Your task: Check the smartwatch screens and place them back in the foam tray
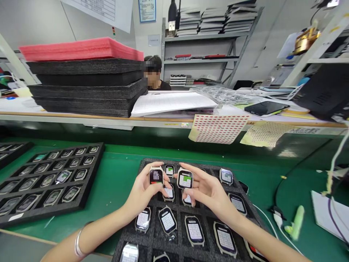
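Observation:
My left hand (pixel 145 187) grips a strapless smartwatch (pixel 156 176) whose dark screen shows lines of white text and a red strip. In my right hand (pixel 207 187) is a second smartwatch (pixel 185 179), with a white and green table on its screen. Both are held up side by side, a small gap apart, above a black foam tray (pixel 178 214). More watches sit in the tray's compartments with lit screens, such as one watch (pixel 194 230) below my right hand. My hands partly cover the watches behind them.
Another foam tray of watches (pixel 51 178) lies left on the green bench. A shelf edge (pixel 163 123) crosses ahead, carrying stacked black foam (pixel 87 87), papers (pixel 174 102) and a phone (pixel 266 108). Cables (pixel 268 222) run at right. A person (pixel 156 74) sits beyond.

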`<state>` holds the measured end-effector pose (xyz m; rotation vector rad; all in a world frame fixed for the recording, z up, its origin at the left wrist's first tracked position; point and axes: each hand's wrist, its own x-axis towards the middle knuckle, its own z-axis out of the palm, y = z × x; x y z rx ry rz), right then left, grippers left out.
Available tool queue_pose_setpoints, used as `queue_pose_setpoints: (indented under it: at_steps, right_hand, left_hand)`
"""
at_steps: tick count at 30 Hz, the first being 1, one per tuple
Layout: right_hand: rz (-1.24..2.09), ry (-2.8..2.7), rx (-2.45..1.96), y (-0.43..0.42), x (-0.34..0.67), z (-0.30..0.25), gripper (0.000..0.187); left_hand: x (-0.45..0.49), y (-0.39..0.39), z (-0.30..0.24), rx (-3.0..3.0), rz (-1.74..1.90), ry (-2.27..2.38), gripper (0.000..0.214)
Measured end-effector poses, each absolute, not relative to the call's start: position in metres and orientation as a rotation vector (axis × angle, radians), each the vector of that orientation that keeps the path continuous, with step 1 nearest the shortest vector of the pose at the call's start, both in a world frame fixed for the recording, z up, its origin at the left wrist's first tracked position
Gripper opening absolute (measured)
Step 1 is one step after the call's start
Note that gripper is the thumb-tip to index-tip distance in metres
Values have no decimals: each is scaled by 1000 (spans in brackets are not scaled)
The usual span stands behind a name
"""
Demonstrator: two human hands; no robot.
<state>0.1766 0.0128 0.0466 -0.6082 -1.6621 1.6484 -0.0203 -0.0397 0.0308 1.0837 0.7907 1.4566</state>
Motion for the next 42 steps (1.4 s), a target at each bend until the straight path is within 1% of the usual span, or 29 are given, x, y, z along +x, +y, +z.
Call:
queue_pose_setpoints:
  at_steps: [2, 4, 10, 16, 21, 23, 26, 28, 34, 37, 38, 40, 41, 42]
  right_hand:
    - [1647, -1665, -599, 12, 177, 46, 54]
    - [1649, -1673, -594, 11, 177, 46, 53]
    - [1631, -1682, -610, 11, 176, 46, 51]
    - [1623, -1690, -626, 11, 178, 48, 50]
    - [1635, -1704, -637, 10, 180, 45, 51]
    - [1642, -1700, -635, 10, 180, 44, 52]
    - [1654, -1693, -634, 10, 179, 44, 53]
    - [1665, -1693, -637, 10, 179, 45, 53]
    - [1650, -1719, -639, 10, 177, 44, 56]
    - [1628, -1798, -660, 19, 169, 41, 64]
    - [1592, -1871, -671, 25, 164, 40, 67]
    - [1355, -2144, -703, 43, 150, 38, 66]
    - [1133, -2306, -719, 53, 141, 37, 62]
    - [837, -2477, -729, 62, 130, 35, 57]
  left_hand:
    - [-20, -42, 31, 1074, 1464, 776, 55]
    - [-20, -43, 31, 1059, 1453, 790, 59]
    - [-22, -45, 28, 1078, 1442, 754, 53]
    - [-22, -43, 32, 1085, 1432, 793, 31]
    - [-20, -41, 33, 1090, 1410, 883, 28]
    - [-20, -41, 31, 1080, 1421, 831, 34]
    - [-20, -43, 28, 1077, 1439, 719, 53]
    - [-20, -45, 27, 1079, 1440, 703, 63]
    - [-24, -47, 28, 1066, 1413, 809, 59]
    - [-31, -47, 24, 1053, 1379, 793, 71]
    - [-34, -48, 22, 1047, 1358, 786, 76]
    - [-40, -49, 18, 1046, 1318, 797, 80]
    - [-43, -51, 15, 1056, 1301, 815, 78]
    - [-47, -52, 14, 1074, 1289, 843, 74]
